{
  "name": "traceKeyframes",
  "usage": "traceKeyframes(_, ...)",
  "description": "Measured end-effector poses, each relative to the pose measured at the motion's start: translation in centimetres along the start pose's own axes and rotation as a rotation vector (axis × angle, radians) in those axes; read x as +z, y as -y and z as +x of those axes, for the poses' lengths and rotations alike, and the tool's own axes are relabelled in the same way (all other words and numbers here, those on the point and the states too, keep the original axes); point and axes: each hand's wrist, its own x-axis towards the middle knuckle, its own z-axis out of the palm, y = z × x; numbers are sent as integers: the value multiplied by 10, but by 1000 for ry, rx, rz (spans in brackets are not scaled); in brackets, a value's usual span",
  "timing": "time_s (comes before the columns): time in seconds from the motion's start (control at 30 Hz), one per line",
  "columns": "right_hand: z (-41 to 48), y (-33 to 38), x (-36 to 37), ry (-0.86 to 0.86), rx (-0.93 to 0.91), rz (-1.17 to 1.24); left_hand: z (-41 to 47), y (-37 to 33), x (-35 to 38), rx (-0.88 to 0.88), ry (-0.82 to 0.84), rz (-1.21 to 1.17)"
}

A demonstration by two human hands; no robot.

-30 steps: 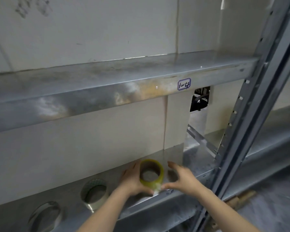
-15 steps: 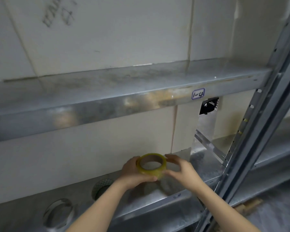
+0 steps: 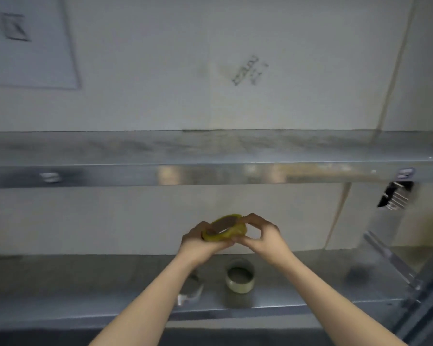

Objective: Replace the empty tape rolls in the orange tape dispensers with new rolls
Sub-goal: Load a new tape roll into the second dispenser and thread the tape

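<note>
exposure: dim, flat, grey-green cast; no visible light source
glare: warm smeared highlights along front lip of upper shelf (image 3: 210,173)
shadows: soft, dark band under lower shelf (image 3: 310,290); faint patch beneath the pale tape roll (image 3: 240,277)
blur: whole frame soft, motion-smeared; wall scribble (image 3: 250,70) unreadable, label (image 3: 406,172) streaked
focus: left hand (image 3: 198,242), right hand (image 3: 263,236), yellow roll (image 3: 224,231) slightly crisper than edges
distortion: wide-angle bend, upright (image 3: 425,295) leans at right edge
</note>
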Motion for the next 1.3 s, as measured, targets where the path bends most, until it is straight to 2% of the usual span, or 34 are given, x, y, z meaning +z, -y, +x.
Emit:
traceKeyframes(0.1,7,46,56,11,-35,45,-17,31,-59,-14,-97,-52)
traceKeyframes(0.27,16,134,164,46,-71,44,-48,90,-177,-78,-211,13)
traceKeyframes(0.43,21,221,270,96,-188,46,-84,145,-295,-113,-237,89)
traceKeyframes(0.53,23,259,318,99,-222,35,-103,177,-343,-81,-186,104)
traceKeyframes(0.7,36,294,382,192,-256,-10,-117,216,-401,-70,-119,217)
traceKeyframes(0.83,51,311,422,323,-232,-12,-110,242,-434,-121,-188,447)
traceKeyframes(0.97,70,328,449,409,-248,-72,-94,264,-456,-115,-197,474)
traceKeyframes(1.03,79,337,464,436,-246,-71,-84,275,-471,-80,-164,469)
traceKeyframes(1.13,92,349,481,478,-206,-5,-75,285,-492,-55,-204,477)
traceKeyframes(1.3,98,367,526,478,-128,-20,-62,304,-526,-80,-265,686)
